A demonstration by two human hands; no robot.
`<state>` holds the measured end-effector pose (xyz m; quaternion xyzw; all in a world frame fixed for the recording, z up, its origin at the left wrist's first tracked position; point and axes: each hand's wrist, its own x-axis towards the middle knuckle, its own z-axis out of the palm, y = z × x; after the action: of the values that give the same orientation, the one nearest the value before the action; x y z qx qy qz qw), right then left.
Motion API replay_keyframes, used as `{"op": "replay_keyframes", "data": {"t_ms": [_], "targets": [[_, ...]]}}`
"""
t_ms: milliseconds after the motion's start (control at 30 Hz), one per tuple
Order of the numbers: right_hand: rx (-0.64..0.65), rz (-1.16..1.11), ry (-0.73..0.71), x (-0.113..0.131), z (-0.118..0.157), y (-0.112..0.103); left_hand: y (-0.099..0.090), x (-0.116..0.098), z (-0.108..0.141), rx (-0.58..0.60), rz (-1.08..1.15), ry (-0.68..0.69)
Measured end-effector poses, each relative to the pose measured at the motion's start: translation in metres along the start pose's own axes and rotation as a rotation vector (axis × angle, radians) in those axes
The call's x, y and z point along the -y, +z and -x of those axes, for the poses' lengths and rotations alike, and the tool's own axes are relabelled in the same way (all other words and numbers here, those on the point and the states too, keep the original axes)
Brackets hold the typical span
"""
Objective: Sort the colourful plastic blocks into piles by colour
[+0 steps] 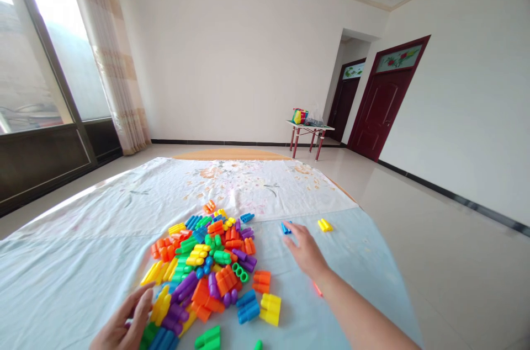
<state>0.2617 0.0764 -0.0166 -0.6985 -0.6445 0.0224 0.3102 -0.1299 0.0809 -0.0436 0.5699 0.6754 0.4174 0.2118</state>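
A heap of colourful plastic bullet-shaped building blocks (pixel 226 278) lies in front of me, in orange, yellow, green, blue and purple. My left hand (pixel 129 317) rests at the heap's near left edge, its thumb and fingers apart beside a yellow block (pixel 160 306). No block shows between those fingers. To the right of the heap, my right hand (pixel 307 250) reaches forward, thumb and forefinger around a small blue block (pixel 285 228) at the cloth. Further right lies a yellow block (pixel 325 225). Part of a red-orange block (pixel 317 288) shows beside my right forearm.
A pale blue and white floral cloth (pixel 103 261) covers the table. Single blocks, such as a yellow one (pixel 270 309) and a green one (pixel 208 338), lie near me. A small table (pixel 310 126) with bags stands by the far wall.
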Motion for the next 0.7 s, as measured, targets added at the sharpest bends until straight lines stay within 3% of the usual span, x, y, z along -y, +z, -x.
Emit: {"op": "replay_keyframes", "data": {"t_ms": [67,133,367,500,600,700], "targets": [[0.085,-0.186,-0.165,0.029,0.015,0.018,-0.003,-0.007,0.002,0.087,0.054,-0.090],[0.156,-0.356,-0.213,0.051,0.029,0.035,-0.007,-0.014,0.005,0.097,0.071,-0.131],[0.121,-0.505,-0.066,0.097,0.061,0.075,-0.013,-0.028,0.012,0.089,0.129,-0.147],[0.033,-0.466,-0.053,0.105,0.061,0.076,-0.012,-0.027,0.011,0.074,0.137,-0.124],[-0.062,-0.341,-0.073,0.098,0.043,0.068,-0.011,-0.023,0.010,0.066,0.155,-0.099],[-0.039,-0.186,-0.108,0.088,0.016,0.064,-0.009,-0.018,0.008,0.063,0.172,-0.087]]}}
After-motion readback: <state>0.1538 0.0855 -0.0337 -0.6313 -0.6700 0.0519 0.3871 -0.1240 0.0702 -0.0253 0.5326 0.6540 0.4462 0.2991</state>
